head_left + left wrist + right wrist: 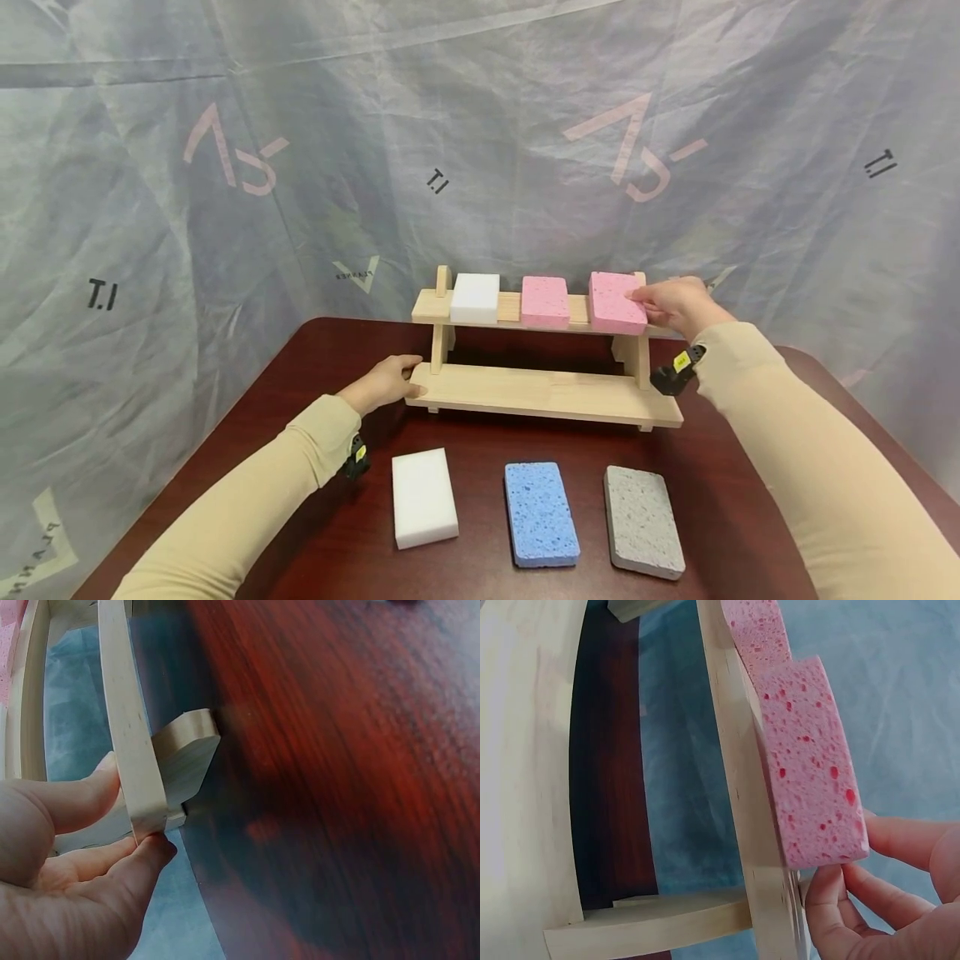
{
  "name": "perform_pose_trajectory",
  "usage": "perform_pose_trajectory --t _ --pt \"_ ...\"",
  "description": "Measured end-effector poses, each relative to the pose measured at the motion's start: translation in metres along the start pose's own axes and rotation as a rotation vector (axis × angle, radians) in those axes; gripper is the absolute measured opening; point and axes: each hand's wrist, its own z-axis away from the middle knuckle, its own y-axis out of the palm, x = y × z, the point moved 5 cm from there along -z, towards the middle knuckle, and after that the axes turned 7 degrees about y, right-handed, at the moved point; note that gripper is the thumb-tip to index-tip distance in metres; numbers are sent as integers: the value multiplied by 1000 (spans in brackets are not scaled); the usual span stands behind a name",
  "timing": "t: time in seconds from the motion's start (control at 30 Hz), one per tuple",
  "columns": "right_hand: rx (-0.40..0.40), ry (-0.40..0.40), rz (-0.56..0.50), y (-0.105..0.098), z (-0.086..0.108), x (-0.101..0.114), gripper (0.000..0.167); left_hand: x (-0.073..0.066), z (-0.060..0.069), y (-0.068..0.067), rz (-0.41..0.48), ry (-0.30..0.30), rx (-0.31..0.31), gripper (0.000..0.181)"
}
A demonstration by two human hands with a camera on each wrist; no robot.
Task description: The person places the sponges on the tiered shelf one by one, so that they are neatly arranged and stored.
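Note:
At the right end of the upper shelf, my right hand (678,302) pinches a pink sponge (615,302) by its right edge. The right wrist view shows the thumb and fingers on the near end of that pink sponge (810,765), which lies against the shelf board. My left hand (386,382) grips the left end of the wooden rack's lower shelf (540,392), thumb on one face and fingers on the other, as the left wrist view shows. A second pink sponge (545,300) and a white sponge (475,297) lie on the upper shelf.
On the dark red table (480,500) in front of the rack lie a white sponge (424,497), a blue sponge (541,514) and a grey sponge (643,521), side by side. A grey printed curtain (480,150) hangs behind the table.

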Motion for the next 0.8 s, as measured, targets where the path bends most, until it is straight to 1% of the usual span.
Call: perform_pose_trajectory --t 0.07,0.2,0.3,0.5,0.6,0.67,0.8 --pt "-18 7 -3 0 -2 0 65 0 0 0 -1 1 0 67" --pt "-54 6 13 0 -6 1 63 1 1 0 1 0 -2 68" --pt "-93 3 43 0 -8 1 63 0 0 0 8 -2 -2 68" --pt "-119 14 76 1 -10 -5 62 1 1 3 5 -17 7 68" --pt "-122 4 95 1 -11 -5 60 3 0 3 3 -24 5 68" --pt "-124 -3 110 1 -10 -4 54 4 0 3 1 -21 2 68" --pt "-119 -15 92 1 -11 0 37 3 -1 0 -8 -8 -3 67"
